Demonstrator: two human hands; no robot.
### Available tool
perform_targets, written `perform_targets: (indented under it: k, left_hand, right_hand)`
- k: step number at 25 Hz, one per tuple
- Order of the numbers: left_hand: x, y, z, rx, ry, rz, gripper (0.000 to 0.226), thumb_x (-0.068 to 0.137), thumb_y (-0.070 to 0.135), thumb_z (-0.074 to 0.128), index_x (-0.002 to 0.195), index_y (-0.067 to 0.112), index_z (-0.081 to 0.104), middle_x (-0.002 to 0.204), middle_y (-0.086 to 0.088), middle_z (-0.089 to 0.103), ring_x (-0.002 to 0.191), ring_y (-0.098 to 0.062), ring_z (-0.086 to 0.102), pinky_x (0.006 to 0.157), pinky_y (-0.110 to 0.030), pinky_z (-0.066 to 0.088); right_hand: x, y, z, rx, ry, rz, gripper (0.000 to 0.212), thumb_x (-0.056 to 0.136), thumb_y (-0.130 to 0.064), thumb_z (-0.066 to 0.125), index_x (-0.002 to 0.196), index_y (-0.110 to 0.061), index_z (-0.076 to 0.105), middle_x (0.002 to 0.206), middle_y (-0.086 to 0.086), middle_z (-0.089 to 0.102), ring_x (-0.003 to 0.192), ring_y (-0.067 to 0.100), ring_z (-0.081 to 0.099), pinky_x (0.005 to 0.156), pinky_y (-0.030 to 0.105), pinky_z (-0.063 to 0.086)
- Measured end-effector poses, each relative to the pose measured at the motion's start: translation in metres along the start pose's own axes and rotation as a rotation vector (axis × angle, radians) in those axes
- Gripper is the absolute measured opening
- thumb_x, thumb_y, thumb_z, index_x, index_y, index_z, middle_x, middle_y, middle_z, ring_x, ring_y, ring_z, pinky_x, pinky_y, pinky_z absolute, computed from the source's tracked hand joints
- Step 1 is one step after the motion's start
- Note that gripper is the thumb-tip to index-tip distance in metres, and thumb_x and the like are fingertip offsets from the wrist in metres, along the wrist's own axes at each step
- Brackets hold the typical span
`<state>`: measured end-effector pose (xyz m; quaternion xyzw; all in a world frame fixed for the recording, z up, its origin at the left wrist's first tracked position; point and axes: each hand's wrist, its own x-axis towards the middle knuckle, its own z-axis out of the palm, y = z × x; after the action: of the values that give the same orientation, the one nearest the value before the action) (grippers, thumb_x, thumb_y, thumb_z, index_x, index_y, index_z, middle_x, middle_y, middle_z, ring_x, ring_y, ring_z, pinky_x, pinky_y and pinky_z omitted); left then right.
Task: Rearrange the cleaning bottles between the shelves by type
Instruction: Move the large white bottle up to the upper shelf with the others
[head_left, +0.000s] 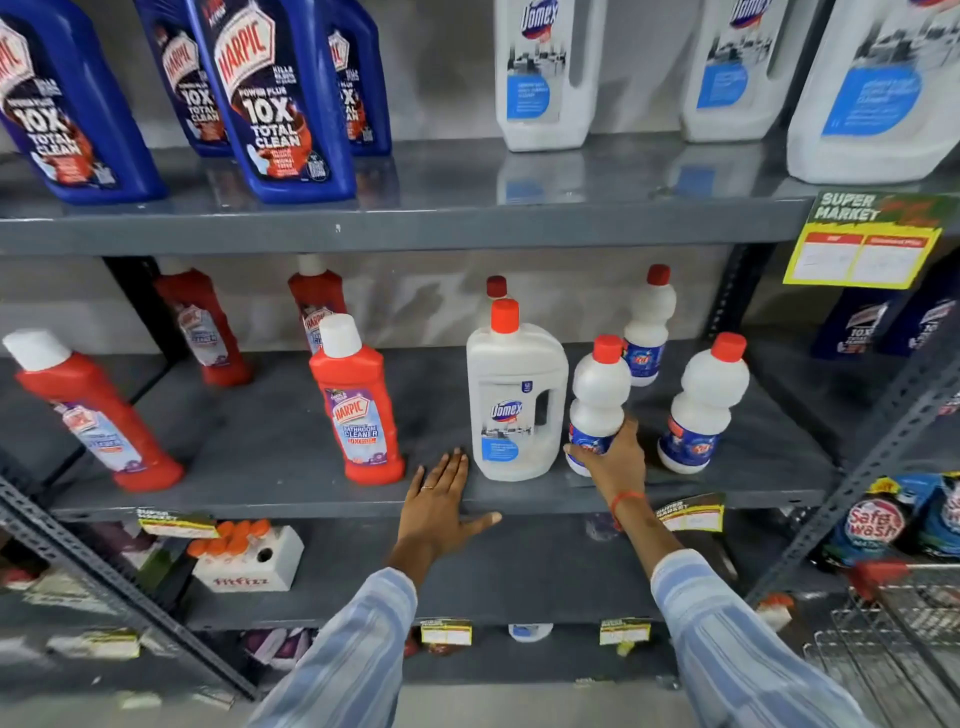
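On the middle shelf (270, 462), my right hand (613, 460) is shut on the base of a small white bleach bottle with a red cap (597, 400). To its left stands a large white Domex bottle (514, 400). My left hand (441, 499) lies flat and open on the shelf's front edge, just left of the Domex bottle. Two more small white bottles (701, 410) (647, 327) stand to the right and behind. Red Harpic bathroom cleaner bottles (358, 405) (93, 415) stand on the left of the shelf. The top shelf holds blue Harpic bottles (275, 98) and large white Domex bottles (545, 73).
A yellow supermarket price tag (865, 244) hangs from the top shelf's right end. A white box with orange caps (249, 558) sits on the lower shelf. Blue detergent bags (893, 514) and a wire trolley with a red handle (898, 623) are at the right.
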<state>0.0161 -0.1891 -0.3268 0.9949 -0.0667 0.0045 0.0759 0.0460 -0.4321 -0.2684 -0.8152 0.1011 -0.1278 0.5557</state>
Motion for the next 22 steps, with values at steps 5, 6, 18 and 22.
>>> perform_targets:
  k: [5,6,18,22]
  left_hand:
    - [0.002,-0.003,0.004,0.021,0.006,0.023,0.099,0.08,0.079,0.033,0.152,0.017,0.001,0.161,0.002,0.002,0.148,-0.015,0.0,0.121,-0.04,-0.002]
    - [0.002,-0.003,0.004,0.018,0.024,0.025,0.096,0.083,0.077,0.032,0.152,0.017,0.003,0.161,0.002,0.004,0.148,-0.015,0.002,0.121,-0.04,-0.001]
    - [0.004,0.001,0.0,0.056,-0.036,-0.024,0.082,0.091,0.067,0.029,0.152,0.018,0.003,0.162,-0.002,0.003,0.148,-0.027,0.001,0.119,-0.046,0.0]
    - [0.004,0.007,-0.014,0.085,-0.144,-0.067,0.079,0.092,0.064,0.031,0.151,0.018,0.004,0.162,-0.002,0.002,0.147,-0.031,0.001,0.117,-0.051,-0.003]
  right_hand:
    - [-0.033,-0.012,0.012,-0.023,0.23,-0.115,0.084,0.067,-0.016,0.078,0.136,-0.009,0.03,0.14,0.019,0.038,0.129,0.033,0.036,0.106,0.048,0.039]
    - [-0.045,-0.017,0.018,-0.052,0.298,-0.242,0.076,0.07,-0.017,0.075,0.133,-0.01,0.035,0.137,0.019,0.039,0.126,0.031,0.037,0.104,0.042,0.041]
    - [-0.041,-0.061,0.084,0.16,-0.049,-0.144,0.087,0.055,-0.029,0.087,0.126,-0.02,0.038,0.121,-0.001,0.058,0.105,0.011,0.055,0.092,0.027,0.051]
    - [-0.033,-0.071,0.087,0.104,0.022,-0.133,0.09,0.052,-0.034,0.087,0.125,-0.015,0.038,0.118,0.009,0.062,0.103,0.025,0.06,0.088,0.036,0.052]
